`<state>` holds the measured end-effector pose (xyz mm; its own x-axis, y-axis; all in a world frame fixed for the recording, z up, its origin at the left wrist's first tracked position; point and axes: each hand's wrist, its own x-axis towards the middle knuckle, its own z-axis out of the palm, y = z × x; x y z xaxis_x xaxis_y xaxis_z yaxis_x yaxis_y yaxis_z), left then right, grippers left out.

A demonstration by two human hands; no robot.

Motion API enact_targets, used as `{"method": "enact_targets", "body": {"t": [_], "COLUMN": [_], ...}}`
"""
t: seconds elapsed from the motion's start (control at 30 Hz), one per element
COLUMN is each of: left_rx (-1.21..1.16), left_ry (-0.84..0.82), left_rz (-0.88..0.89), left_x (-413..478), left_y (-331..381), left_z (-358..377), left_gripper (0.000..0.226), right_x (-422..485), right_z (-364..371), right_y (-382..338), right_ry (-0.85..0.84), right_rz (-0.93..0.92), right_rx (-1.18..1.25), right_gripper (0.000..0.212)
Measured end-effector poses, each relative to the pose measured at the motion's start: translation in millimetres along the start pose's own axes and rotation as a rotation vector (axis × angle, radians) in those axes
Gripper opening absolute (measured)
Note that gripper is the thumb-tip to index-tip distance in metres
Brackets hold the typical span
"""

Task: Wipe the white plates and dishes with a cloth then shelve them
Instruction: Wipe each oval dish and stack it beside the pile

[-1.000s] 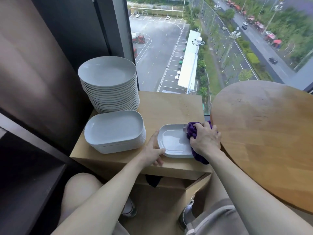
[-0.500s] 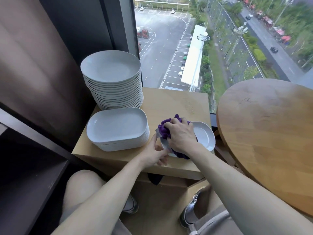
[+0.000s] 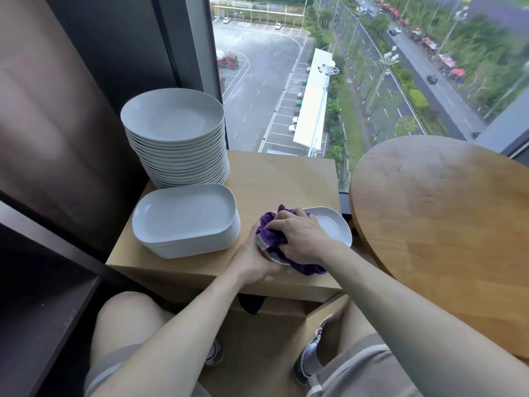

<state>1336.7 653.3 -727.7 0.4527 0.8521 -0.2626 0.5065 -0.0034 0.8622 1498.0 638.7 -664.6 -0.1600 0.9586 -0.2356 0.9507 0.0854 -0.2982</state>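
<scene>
Since a second ago the right hand [image 3: 300,239] has dragged the purple cloth [image 3: 272,236] across the small dish [image 3: 333,227], from its far end to the end beside the left hand [image 3: 252,262]. Right hand fingers are curled tight, bunching the cloth and pressing it down on the dish. Left hand grips the dish's near rim, its fingertips hidden under the cloth. The dish sits under both hands at the front edge of the wooden stand [image 3: 286,179], with the cloth tail hanging just over that edge. Just left of the left hand is the stack of rectangular dishes [image 3: 186,219], with the stack of round plates [image 3: 174,138] beyond it. Risk, as I judge it: pressing hard on one end so near the edge could tip or skid the dish off if the left-hand grip slips, and a wide wipe could bump the rectangular stack.
</scene>
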Motion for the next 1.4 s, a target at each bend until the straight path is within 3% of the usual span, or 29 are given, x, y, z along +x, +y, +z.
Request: {"method": "enact_targets", "body": {"t": [0.17, 0.37, 0.63, 0.77, 0.9, 1.07, 1.27, 1.4], "left_rx": [0.035, -0.027, -0.022, -0.100, -0.186, -0.147, -0.160, -0.173], "left_ry": [0.023, -0.059, -0.060, -0.080, -0.083, -0.089, -0.114, -0.117], "left_rz": [-0.001, 0.008, 0.005, -0.133, -0.174, -0.144, -0.151, -0.156], "left_x": [-1, 3, 7, 5, 3, 5, 5, 5], "left_y": [0, 2, 1, 2, 2, 5, 9, 8], "left_z": [2, -7, -10, -8, -6, -8, -12, -13], "left_gripper": [0.117, 0.125, 0.136, 0.134, 0.127, 0.127, 0.125, 0.125], "right_x": [-5, -2, -2, -19, -38, -43, -19, -3], "right_z": [7, 10, 1, -11, -24, -44, -34, -17], "right_y": [5, 4, -2, 9, 33, 65, 67, 51], "right_ry": [0.081, 0.112, -0.028, -0.114, -0.187, -0.252, -0.016, 0.063], "right_rz": [0.016, 0.017, -0.058, -0.112, -0.026, 0.216, 0.362, 0.380], "right_rx": [0.061, 0.105, 0.026, -0.055, -0.111, -0.190, -0.194, -0.170], "right_gripper": [0.044, 0.047, 0.056, 0.050, 0.052, 0.046, 0.025, 0.037]}}
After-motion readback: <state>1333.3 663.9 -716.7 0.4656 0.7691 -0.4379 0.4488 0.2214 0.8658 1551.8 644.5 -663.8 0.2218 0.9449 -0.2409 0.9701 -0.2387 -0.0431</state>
